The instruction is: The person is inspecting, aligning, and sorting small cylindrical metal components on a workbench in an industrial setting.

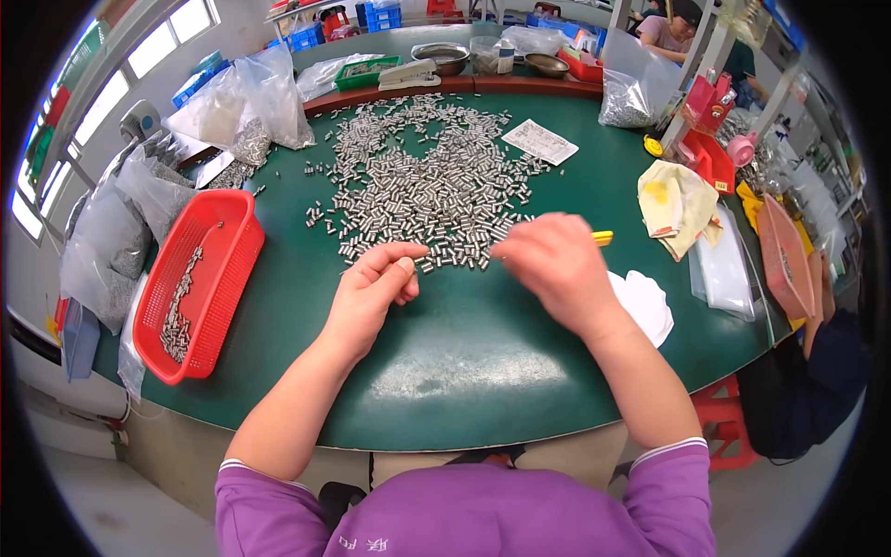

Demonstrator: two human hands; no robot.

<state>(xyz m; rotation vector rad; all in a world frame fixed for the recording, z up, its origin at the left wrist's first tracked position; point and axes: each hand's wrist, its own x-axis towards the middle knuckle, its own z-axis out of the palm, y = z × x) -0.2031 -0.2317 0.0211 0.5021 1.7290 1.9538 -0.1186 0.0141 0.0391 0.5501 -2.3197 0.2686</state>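
The left hand (371, 283) lies on the green worktop (464, 362) near the middle, just at the near edge of a wide pile of small metal pins (432, 181). Its fingers are curled in, with the thumb pressed to the forefinger; if a pin sits between them, it is too small to see. The right hand (557, 265) hovers beside it, also at the near edge of the pile, with fingers bent in a loose fist. A yellow tool (603, 238) sticks out behind this hand; I cannot tell for sure if the hand holds it.

The pins spread from the centre of the worktop toward its far edge. A red basket (223, 269) stands at the left edge and has some pins inside. A white cloth (650, 302) lies just right of the right hand. A paper slip (540, 141) lies at the far right side of the pile. Clear bags (264, 97) with pins stand at the far left corner.
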